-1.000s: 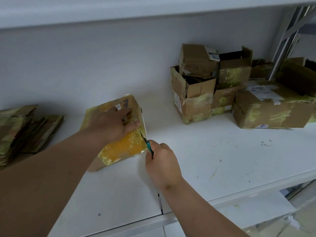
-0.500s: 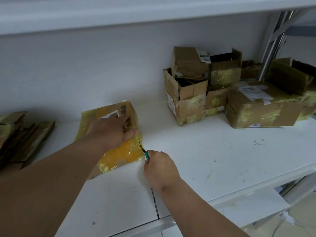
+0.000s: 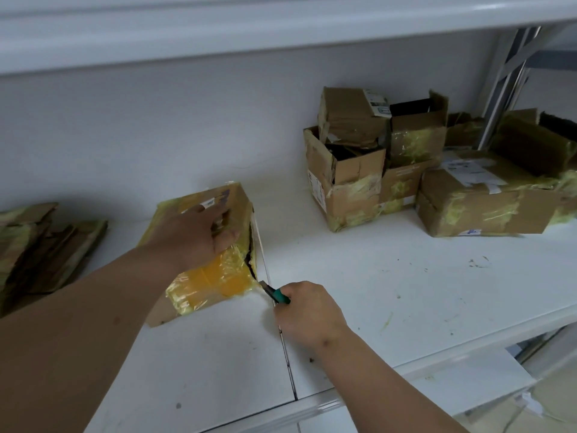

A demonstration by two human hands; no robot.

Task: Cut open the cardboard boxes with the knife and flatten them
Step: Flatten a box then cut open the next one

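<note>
A: Status of the cutting hand?

B: The right hand, nearest the front edge of the shelf, has its fingers closed round the green handle of the knife. The blade tip sits at the near right corner of the taped box.

A: And the box?

B: It lies on the shelf, left of centre. The left hand presses flat on top, fingers extended. A dark slit runs along the right edge.

A: Step in hand?

B: Cutting the tape seam, apparently near its end. Next move: clear the blade, then open and flatten. Uncut boxes wait further back right; flattened cardboard is stacked at left.
</note>
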